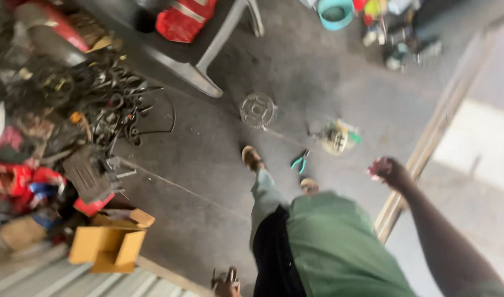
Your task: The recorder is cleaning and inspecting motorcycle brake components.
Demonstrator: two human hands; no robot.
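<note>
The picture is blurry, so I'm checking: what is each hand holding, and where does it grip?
The right hand is closed around a small reddish thing; the left hand holds something dark. What they are and where they are gripped cannot be told.

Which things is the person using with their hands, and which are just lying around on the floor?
In the hands:
- right hand: a small reddish thing, too blurred to name
- left hand: a dark metal part, at the picture's bottom edge

Just lying about:
- teal-handled pliers
- round metal disc
- open cardboard box
- heap of dark metal scrap
- teal bucket
</note>
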